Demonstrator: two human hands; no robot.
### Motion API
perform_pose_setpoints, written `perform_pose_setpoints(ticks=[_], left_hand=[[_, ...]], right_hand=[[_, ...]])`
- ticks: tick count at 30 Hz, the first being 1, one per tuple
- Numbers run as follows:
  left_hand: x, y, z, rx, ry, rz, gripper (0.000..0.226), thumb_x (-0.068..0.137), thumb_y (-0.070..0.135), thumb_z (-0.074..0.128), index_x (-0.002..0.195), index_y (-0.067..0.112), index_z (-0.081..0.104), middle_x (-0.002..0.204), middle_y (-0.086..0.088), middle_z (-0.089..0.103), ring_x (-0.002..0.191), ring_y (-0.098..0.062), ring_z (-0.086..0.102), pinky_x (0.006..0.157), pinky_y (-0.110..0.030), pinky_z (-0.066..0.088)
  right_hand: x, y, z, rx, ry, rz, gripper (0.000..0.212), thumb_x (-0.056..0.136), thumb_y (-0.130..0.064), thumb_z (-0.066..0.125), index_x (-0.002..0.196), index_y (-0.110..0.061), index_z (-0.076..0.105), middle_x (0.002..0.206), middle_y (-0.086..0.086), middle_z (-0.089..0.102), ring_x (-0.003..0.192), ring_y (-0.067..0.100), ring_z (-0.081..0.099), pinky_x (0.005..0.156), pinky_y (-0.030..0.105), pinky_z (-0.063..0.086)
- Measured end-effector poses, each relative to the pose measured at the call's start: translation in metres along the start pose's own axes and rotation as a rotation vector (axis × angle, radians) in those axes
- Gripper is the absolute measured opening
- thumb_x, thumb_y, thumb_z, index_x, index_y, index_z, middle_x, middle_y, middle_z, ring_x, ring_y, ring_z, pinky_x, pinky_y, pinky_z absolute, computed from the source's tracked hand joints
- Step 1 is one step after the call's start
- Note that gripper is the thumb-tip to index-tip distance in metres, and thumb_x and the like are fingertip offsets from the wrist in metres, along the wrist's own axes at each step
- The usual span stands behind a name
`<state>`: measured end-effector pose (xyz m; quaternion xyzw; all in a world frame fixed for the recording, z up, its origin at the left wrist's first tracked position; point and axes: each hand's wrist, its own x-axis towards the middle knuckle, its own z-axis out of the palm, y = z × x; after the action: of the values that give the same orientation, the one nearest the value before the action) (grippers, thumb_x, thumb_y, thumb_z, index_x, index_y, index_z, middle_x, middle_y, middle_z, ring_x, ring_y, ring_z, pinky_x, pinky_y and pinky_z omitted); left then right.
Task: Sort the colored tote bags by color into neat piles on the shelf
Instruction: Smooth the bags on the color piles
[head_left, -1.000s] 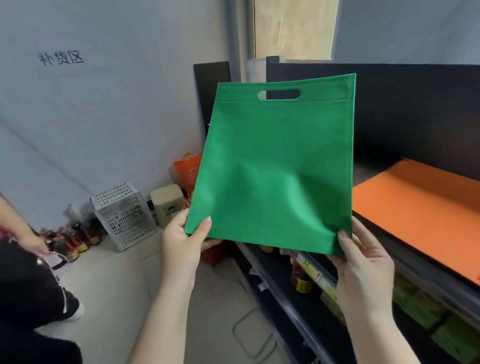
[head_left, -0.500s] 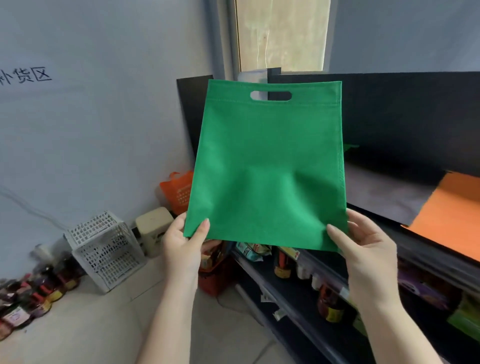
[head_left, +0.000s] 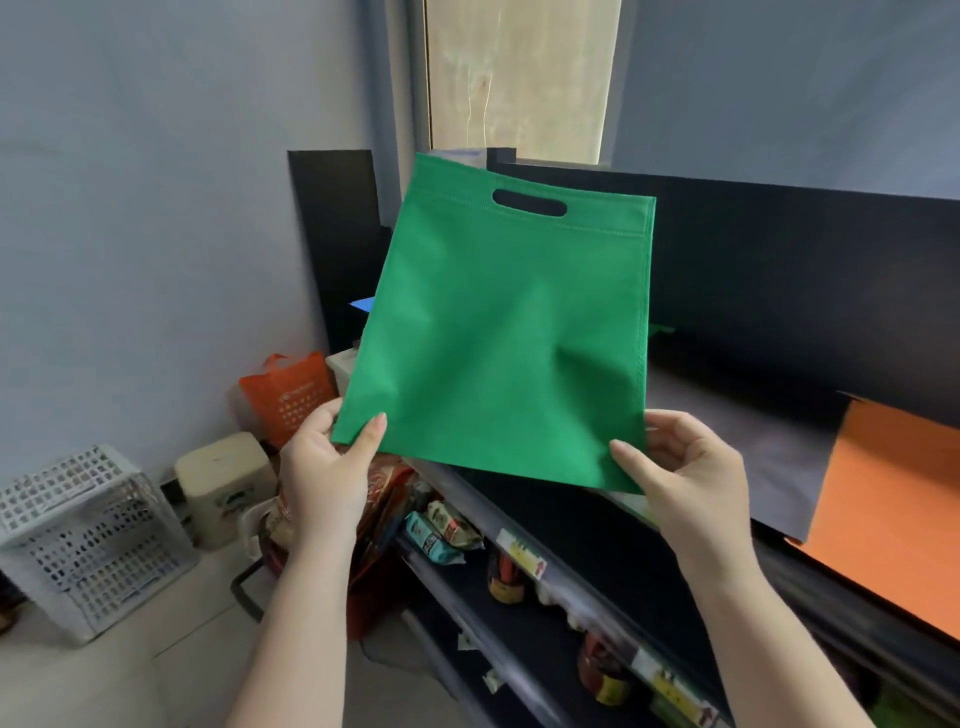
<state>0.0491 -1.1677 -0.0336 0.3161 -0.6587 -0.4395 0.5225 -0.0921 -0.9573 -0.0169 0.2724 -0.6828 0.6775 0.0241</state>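
So the green tote bag (head_left: 498, 332) is up in the air, held flat and facing the camera over the front edge of the black shelf (head_left: 737, 415), not touching it. It stands pretty much upright, handle cutout at the top, long axis running up-down with a slight lean so the top edge tips toward the right. The left hand (head_left: 324, 467) pinches the bottom-left corner, thumb on the front, fingers behind. The right hand (head_left: 685, 478) pinches the bottom-right corner the same way. Both grips are clamped on the bag.

On the top shelf surface there's an orange bag pile (head_left: 893, 499) lying flat toward the right end, and a tiny green bit (head_left: 662, 328) pokes out behind the held bag at the shelf's back. A blue corner (head_left: 363, 304) shows at the left end.

Lower shelf levels hold jars and snack packets (head_left: 441, 530), with price tags along the front rail; the writing is too blurry to read. On the floor by the shelf's left end: an orange printed bag (head_left: 288, 395), a cream box-like appliance (head_left: 223, 483), and a white plastic crate (head_left: 83, 540). Grey-blue walls all round, with a pale wood-look panel (head_left: 519, 78) above the shelf.
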Motion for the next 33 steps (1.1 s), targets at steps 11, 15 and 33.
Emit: perform_pose_setpoints(ticks=[11, 15, 33], left_hand=[[0.116, -0.043, 0.074, -0.061, -0.197, 0.005, 0.022, 0.094, 0.018, 0.057, 0.111, 0.009, 0.067, 0.098, -0.002, 0.070, 0.091, -0.019, 0.067, 0.082, -0.036, 0.054], [0.164, -0.059, 0.097, -0.044, -0.338, 0.045, 0.028, 0.091, 0.020, 0.061, 0.114, 0.006, 0.066, 0.102, 0.002, 0.067, 0.097, -0.019, 0.065, 0.085, -0.032, 0.052], [0.234, -0.086, 0.173, 0.741, -0.784, 0.431, 0.036, 0.091, 0.034, 0.061, 0.122, 0.016, 0.059, 0.120, -0.007, 0.060, 0.111, -0.029, 0.052, 0.076, -0.036, 0.042]], right_hand=[[0.074, 0.034, 0.046, -0.263, 0.195, -0.013, 0.030, 0.082, -0.002, 0.071, 0.080, -0.031, 0.065, 0.078, -0.009, 0.071, 0.074, 0.010, 0.067, 0.073, 0.021, 0.055], [0.094, 0.042, 0.063, -0.349, 0.281, 0.021, 0.033, 0.082, -0.002, 0.070, 0.077, -0.034, 0.064, 0.077, -0.016, 0.068, 0.070, -0.003, 0.064, 0.069, 0.010, 0.052], [0.123, 0.075, 0.103, -1.000, 0.366, 0.422, 0.033, 0.089, -0.023, 0.065, 0.121, -0.011, 0.062, 0.094, 0.000, 0.063, 0.090, 0.019, 0.056, 0.074, 0.027, 0.043]])
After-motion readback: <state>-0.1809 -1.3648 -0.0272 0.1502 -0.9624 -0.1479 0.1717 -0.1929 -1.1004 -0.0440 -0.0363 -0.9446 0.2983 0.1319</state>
